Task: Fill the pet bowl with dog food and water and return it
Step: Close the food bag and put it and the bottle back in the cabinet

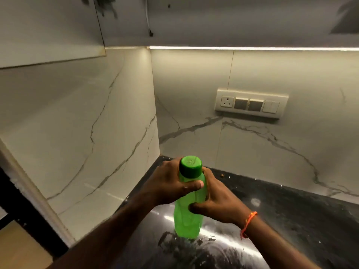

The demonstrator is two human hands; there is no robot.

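A green plastic water bottle (187, 216) stands upright on the dark stone counter (291, 220), its green cap (190, 166) on. My left hand (169, 183) grips the bottle's upper part just under the cap, thumb across the front. My right hand (217, 199) holds the bottle's body from the right, thumb on its front. An orange thread sits on my right wrist. No pet bowl or dog food is in view.
White marble-look walls close the corner behind and to the left of the counter. A switch and socket panel (251, 103) is on the back wall. A lit strip runs under the upper cabinet (233, 20). A small crumb (223, 174) lies by the back wall.
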